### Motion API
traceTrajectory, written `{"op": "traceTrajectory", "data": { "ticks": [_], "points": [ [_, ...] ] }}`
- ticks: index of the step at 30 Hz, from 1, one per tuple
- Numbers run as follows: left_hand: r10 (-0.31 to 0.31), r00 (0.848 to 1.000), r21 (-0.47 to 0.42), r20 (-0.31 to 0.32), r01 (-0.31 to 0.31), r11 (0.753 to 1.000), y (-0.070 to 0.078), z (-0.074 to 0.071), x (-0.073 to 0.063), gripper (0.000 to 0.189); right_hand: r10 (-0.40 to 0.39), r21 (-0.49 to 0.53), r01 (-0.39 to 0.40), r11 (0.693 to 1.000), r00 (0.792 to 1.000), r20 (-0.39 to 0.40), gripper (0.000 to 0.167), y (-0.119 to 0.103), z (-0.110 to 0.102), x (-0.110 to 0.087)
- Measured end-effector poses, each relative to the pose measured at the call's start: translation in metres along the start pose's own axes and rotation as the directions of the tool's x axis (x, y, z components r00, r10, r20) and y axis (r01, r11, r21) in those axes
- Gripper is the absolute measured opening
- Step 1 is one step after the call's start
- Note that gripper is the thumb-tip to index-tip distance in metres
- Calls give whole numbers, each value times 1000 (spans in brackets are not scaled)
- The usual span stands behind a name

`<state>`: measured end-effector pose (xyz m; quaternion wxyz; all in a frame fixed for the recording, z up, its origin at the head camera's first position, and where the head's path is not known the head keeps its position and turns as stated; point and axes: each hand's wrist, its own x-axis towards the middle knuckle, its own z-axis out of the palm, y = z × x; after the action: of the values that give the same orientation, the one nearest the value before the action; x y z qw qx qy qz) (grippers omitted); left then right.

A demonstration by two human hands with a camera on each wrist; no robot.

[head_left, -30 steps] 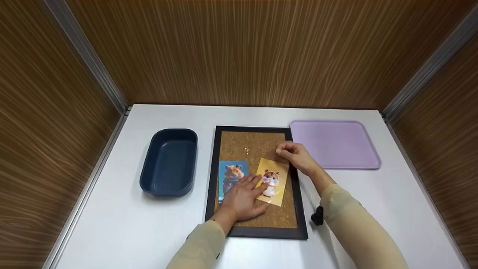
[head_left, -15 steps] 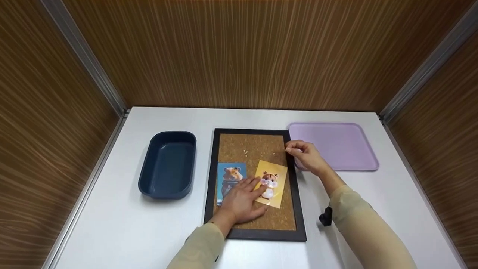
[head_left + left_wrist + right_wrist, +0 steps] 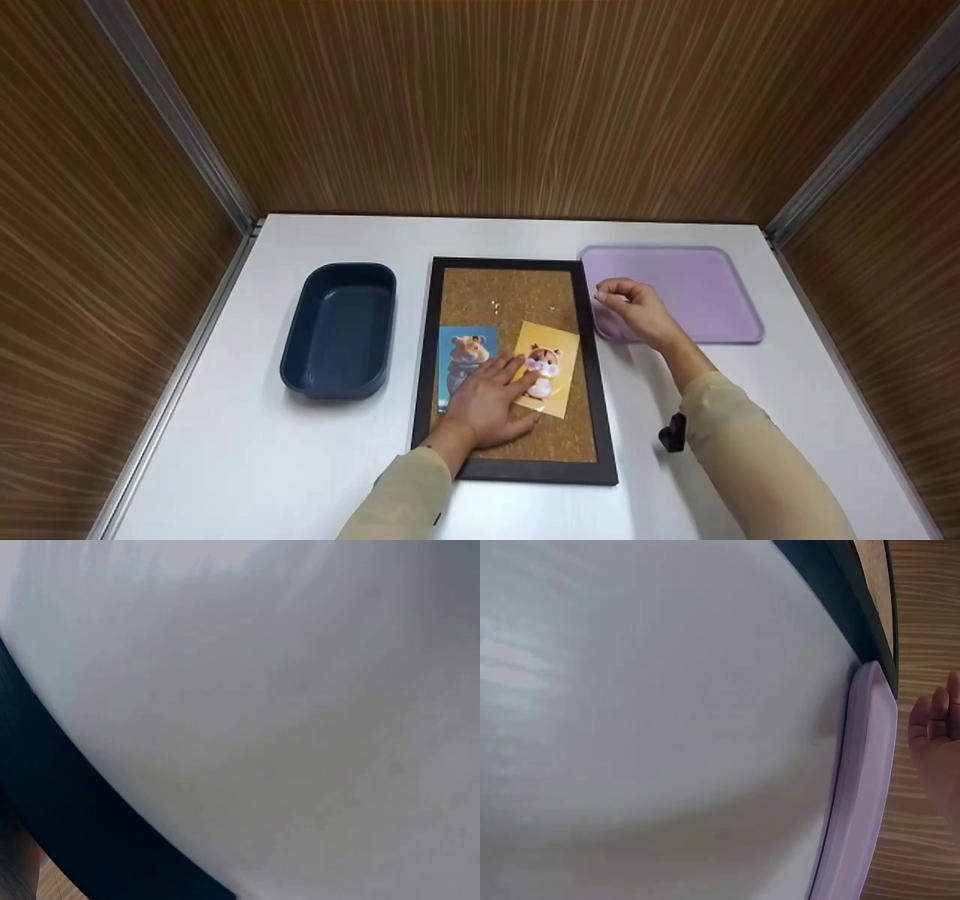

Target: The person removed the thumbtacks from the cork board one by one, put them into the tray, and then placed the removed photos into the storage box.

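Note:
In the head view a black-framed cork board (image 3: 506, 289) lies on the white table. My left hand (image 3: 487, 405) rests flat on it with fingers spread, over part of a blue hamster card (image 3: 457, 341) and touching a tilted yellow hamster card (image 3: 559, 397). Small gold bits (image 3: 495, 307) lie above the cards, and another gold speck (image 3: 552, 308) sits just above the yellow one. My right hand (image 3: 637, 311) hovers over the left side of a purple tray (image 3: 690, 292), thumb and index fingertips together. Anything tiny between them is too small to make out.
A dark blue rectangular container (image 3: 337, 330) stands on the table (image 3: 247, 450) left of the board. The tray's left edge meets the board's upper right frame. Wood-grain walls (image 3: 480, 112) enclose the table at the back and sides.
My right hand has moved right, from the cork above the yellow card to over the purple tray, uncovering the gold speck. My left hand stays on the cards.

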<state>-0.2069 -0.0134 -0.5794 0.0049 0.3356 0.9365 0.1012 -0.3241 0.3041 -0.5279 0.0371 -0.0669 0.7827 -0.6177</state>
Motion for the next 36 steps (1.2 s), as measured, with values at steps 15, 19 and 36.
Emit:
{"op": "traceTrajectory", "data": {
  "ticks": [15, 19, 36],
  "points": [
    [-1, 1000, 10, 4, 1, 1000, -1, 0, -1, 73, 29, -56, -31, 998, 999, -46, 24, -7, -24, -9],
    [-2, 1000, 11, 5, 2, 1000, -1, 0, 0, 73, 50, -84, -55, 995, 996, -68, 25, 6, -32, -5],
    [9, 1000, 17, -17, -9, 1000, 0, 0, 0, 72, 79, -82, -86, 993, 993, -87, 30, 32, -47, -2]
  ]
}}
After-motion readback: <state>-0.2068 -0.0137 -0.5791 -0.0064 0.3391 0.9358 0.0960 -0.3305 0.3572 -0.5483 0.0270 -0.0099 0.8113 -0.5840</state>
